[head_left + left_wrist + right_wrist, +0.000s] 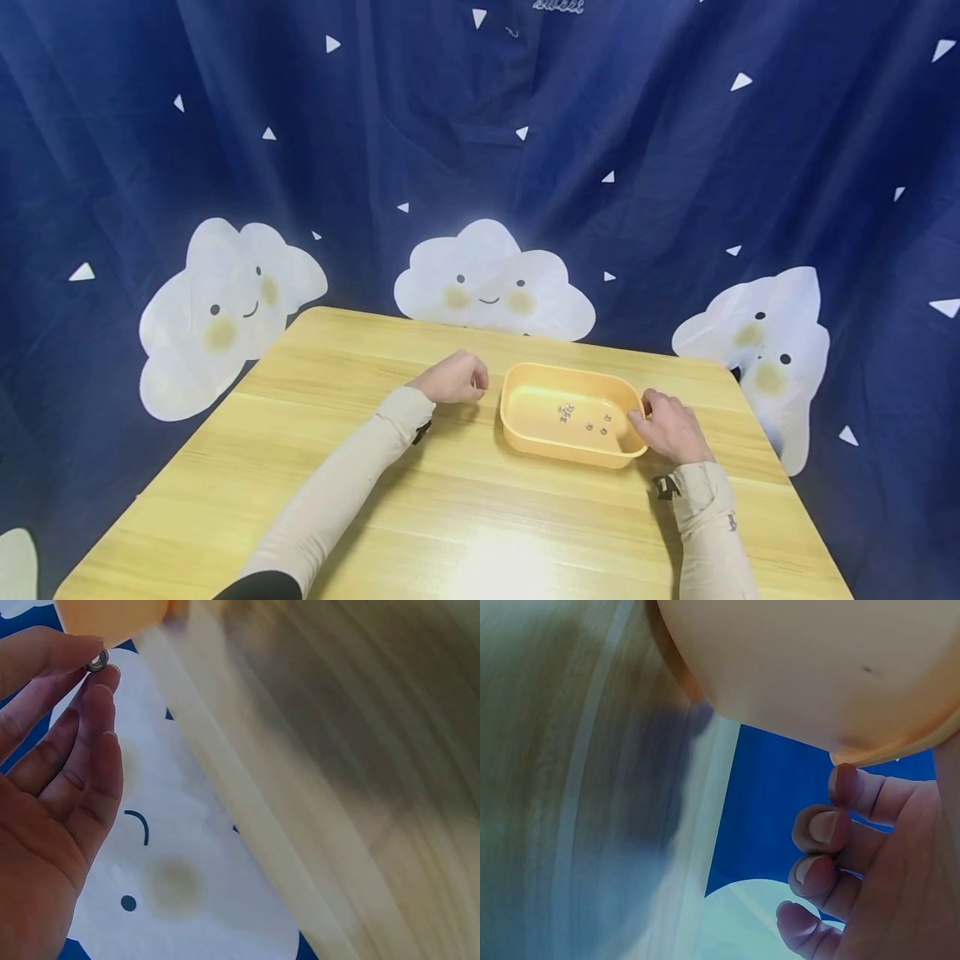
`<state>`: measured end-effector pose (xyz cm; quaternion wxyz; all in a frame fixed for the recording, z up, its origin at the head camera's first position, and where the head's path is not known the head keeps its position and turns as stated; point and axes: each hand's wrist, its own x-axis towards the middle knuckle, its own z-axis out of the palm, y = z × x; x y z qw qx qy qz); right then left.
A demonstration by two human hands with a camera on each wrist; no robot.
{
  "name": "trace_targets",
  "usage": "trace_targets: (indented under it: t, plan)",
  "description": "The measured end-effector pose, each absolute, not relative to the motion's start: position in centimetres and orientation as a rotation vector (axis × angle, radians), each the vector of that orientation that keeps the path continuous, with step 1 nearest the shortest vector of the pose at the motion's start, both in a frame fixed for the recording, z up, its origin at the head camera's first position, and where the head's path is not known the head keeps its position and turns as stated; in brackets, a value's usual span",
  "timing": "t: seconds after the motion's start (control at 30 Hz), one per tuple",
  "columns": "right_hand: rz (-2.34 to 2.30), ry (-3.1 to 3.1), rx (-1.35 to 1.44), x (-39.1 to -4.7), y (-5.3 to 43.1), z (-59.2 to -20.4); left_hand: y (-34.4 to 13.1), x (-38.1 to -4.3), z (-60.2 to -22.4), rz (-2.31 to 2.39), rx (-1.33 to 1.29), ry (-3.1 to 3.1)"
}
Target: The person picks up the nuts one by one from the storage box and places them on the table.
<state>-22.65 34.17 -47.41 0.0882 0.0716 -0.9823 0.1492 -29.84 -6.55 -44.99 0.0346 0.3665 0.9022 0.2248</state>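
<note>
My left hand (453, 377) hovers just left of a yellow-orange plastic tray (562, 452). Between its thumb and index fingertip it pinches a small shiny metal ring (98, 661) with a hole through it; the other fingers are loosely curled. At the tray's right end, my right hand (672, 427) holds the rim, thumb over the inside and index finger at the outer edge. Its remaining fingers (814, 876) curl below the rim, off the tray. Inside the tray lie several small shiny metal pieces (566, 410), some clustered near the middle, others scattered toward the right.
The tray stands on a light wood-grain table (420, 517) with rounded corners. Behind and beside the table hangs a dark blue curtain (435, 108) printed with white clouds and triangles. Both forearms, in pale sleeves (337, 483), reach in from the near edge.
</note>
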Motion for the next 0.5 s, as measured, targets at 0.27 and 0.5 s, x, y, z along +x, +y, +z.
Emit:
trace_targets:
  t: [0.27,0.5]
  plan:
    - [0.458,-2.926,0.210,-22.6,34.2,-47.5,-7.4,-30.0,-46.1,0.681,1.088,2.789]
    - [0.478,-2.915,0.212,-22.5,34.2,-47.5,-8.2,-30.3,-47.5,0.684,1.076,2.810]
